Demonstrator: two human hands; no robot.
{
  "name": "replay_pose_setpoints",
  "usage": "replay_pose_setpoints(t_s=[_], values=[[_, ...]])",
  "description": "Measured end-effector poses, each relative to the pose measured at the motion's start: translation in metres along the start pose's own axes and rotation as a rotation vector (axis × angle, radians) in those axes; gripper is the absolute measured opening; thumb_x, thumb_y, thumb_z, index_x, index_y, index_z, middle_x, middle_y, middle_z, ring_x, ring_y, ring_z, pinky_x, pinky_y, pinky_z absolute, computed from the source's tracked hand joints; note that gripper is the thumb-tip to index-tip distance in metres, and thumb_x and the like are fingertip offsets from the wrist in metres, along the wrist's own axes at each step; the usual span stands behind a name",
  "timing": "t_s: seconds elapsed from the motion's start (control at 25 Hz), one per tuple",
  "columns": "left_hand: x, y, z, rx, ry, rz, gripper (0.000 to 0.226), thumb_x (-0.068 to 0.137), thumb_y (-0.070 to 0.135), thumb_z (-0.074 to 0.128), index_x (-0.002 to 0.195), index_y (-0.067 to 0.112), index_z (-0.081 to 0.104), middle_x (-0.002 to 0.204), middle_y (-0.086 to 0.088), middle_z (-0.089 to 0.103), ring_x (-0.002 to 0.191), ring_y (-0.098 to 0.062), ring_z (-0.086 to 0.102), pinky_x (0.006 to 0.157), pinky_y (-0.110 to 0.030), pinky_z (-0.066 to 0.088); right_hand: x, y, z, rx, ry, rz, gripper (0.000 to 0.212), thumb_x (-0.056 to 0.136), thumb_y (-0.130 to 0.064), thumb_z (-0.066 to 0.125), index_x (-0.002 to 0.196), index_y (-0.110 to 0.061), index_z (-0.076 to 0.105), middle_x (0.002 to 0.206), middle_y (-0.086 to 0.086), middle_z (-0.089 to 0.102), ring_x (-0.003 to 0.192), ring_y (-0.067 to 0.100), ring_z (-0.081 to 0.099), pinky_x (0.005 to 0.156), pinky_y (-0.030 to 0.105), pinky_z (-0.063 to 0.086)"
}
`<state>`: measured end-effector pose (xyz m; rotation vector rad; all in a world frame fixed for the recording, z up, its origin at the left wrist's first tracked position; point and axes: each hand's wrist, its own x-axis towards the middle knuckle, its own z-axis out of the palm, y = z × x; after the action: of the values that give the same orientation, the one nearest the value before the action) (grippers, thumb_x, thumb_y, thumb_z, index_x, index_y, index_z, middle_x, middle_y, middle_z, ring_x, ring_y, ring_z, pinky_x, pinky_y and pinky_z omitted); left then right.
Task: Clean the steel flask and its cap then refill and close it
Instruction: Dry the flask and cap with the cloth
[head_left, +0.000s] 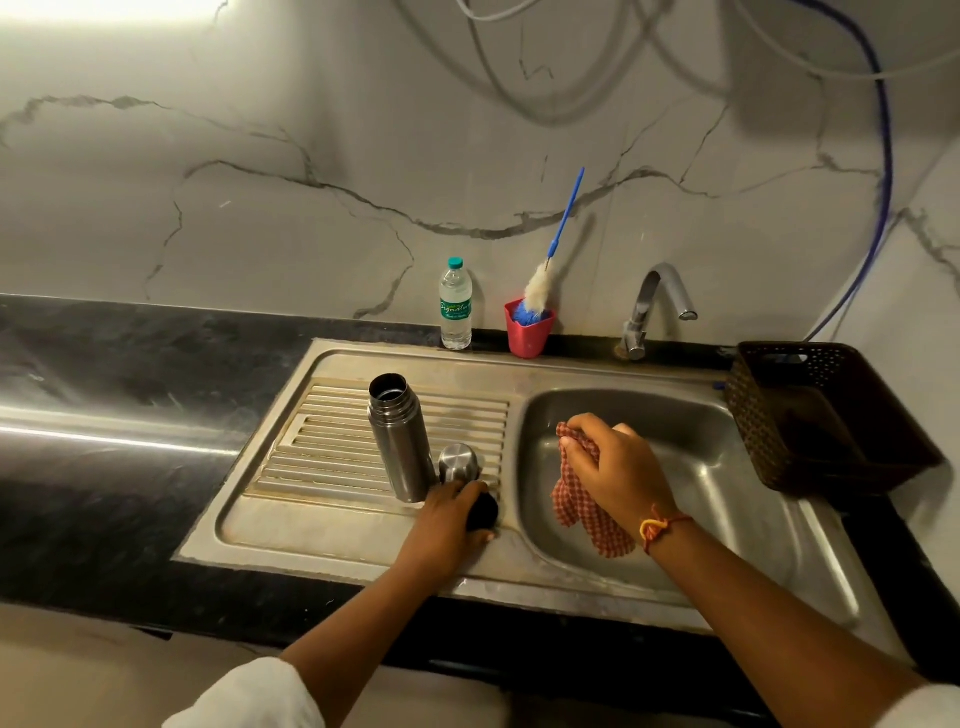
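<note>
The steel flask (399, 435) stands upright and uncapped on the ribbed drainboard (332, 441) left of the sink basin. Its steel outer cap (457, 462) sits upside down just right of the flask's base. My left hand (448, 521) rests on the drainboard in front of them, fingers closed around a black stopper (485, 510). My right hand (613, 470) hovers over the basin (691, 467) gripping a red checked cloth (584, 512) that hangs down from it.
A plastic water bottle (455, 306) and a red cup (529, 328) holding a blue-handled bottle brush (551, 262) stand at the back edge. The tap (655, 306) rises behind the basin. A dark woven basket (821, 415) sits to the right. Black countertop (104, 395) extends left.
</note>
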<state>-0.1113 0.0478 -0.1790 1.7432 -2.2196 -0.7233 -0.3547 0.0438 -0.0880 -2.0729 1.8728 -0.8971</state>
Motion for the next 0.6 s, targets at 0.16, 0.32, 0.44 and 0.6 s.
replay_pose_setpoints(t_s=[0.16,0.32,0.44,0.6], values=[[0.009,0.020,-0.017,-0.325,0.065,-0.102,0.056,0.084,0.027,0.082,0.131,0.026,0.053,0.119,0.006,0.060,0.116,-0.018,0.061,0.100,-0.026,0.046,0.004,0.001,-0.007,0.125,-0.104,0.077,0.018,0.095,-0.041,0.058,0.109,-0.031,0.064,0.085,-0.008,0.069,0.078,0.010,0.067,0.063,0.022,0.056],[0.019,0.061,-0.068,-0.940,0.063,-0.173,0.031,0.092,0.020,0.074,0.118,0.034,0.063,0.118,0.001,0.069,0.108,-0.020,0.069,0.097,-0.037,0.055,0.017,-0.013,-0.021,0.181,-0.121,0.157,0.016,0.096,-0.040,0.057,0.104,-0.030,0.065,0.084,-0.011,0.069,0.077,0.005,0.066,0.061,0.014,0.049],[0.023,0.089,-0.102,-1.368,-0.014,-0.135,0.033,0.095,0.002,0.065,0.126,0.014,0.061,0.120,-0.014,0.071,0.111,-0.027,0.071,0.100,-0.042,0.056,0.039,-0.034,-0.039,0.300,-0.190,0.326,0.028,0.099,-0.046,0.047,0.112,-0.026,0.061,0.090,-0.010,0.064,0.083,0.007,0.062,0.069,0.020,0.050],[0.024,0.113,-0.121,-1.374,-0.002,-0.049,0.038,0.091,0.001,0.068,0.127,0.010,0.057,0.121,-0.015,0.071,0.112,-0.028,0.070,0.100,-0.044,0.056,0.052,-0.057,-0.074,0.556,-0.314,0.372,0.041,0.099,-0.048,0.046,0.131,-0.023,0.051,0.109,-0.006,0.062,0.098,0.010,0.060,0.080,0.029,0.051]])
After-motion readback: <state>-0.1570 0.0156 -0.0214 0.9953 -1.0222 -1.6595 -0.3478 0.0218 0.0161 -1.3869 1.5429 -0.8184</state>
